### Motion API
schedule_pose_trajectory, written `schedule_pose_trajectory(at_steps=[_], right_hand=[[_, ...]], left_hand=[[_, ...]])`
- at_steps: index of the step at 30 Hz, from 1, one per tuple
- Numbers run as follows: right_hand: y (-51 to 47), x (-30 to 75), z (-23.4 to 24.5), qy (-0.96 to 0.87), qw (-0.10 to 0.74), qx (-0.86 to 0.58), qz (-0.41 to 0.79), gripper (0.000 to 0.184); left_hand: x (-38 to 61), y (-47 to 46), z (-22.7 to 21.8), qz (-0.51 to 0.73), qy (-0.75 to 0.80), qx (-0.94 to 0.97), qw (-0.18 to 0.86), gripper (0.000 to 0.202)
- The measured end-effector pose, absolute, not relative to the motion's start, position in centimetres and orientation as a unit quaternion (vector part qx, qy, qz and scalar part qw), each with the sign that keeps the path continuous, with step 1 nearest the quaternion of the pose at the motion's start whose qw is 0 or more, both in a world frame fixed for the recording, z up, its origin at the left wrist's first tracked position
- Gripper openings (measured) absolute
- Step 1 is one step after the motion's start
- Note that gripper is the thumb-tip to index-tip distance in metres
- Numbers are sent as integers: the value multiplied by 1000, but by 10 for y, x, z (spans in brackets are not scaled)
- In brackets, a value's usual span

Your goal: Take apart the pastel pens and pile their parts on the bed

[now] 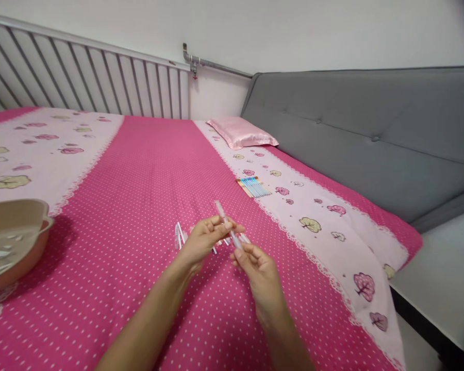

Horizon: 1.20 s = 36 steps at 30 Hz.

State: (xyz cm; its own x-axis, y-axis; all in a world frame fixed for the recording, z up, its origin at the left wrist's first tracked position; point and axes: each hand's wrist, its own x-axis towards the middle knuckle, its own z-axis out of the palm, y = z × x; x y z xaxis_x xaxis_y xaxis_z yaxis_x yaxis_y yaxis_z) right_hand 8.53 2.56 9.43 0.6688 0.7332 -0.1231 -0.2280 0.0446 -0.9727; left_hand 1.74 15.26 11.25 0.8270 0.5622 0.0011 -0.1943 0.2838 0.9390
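A slim translucent stick [234, 238] is held in both hands, in front of the body, above the pink dotted bedspread [158, 154]. Its long axis is set aslant: one end is pointed far and to the left, the other near and to the right. The stick is grasped about its middle by the left hand [203, 238], with the thumb laid along the upper side. The near end is pinched between thumb and fingers by the right hand [261, 267]; how firmly cannot be told. The far end is left uncovered beyond the left hand. The right hand is thus placed nearer and to the right along the same axis, with a short bare length of stick between the two grips.

Loose white pieces [180, 235] are noted on the bedspread just left of the left hand; others are partly hidden behind the hands. A row of blue pens [254, 187] is laid farther off, to the right. A beige basin [17, 208] is found at the left.
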Motion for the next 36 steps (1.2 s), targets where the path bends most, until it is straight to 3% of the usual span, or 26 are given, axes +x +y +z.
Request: schedule_pose_trajectory(at_steps=[7, 15, 19, 30, 36], right_hand=[[25, 86, 93, -190, 703, -627, 277, 38], [24, 84, 95, -214, 688, -550, 422, 44], [25, 85, 93, -220, 686, -589, 367, 34], [25, 85, 88, -204, 675, -675, 215, 35], [22, 86, 87, -196, 669, -688, 200, 32]], left_hand=[[18, 151, 113, 240, 180, 547, 782, 27], [14, 153, 114, 208, 149, 581, 772, 27], [14, 153, 114, 221, 161, 575, 771, 28], [17, 154, 115, 253, 227, 554, 760, 31], [14, 162, 113, 282, 242, 536, 758, 31]])
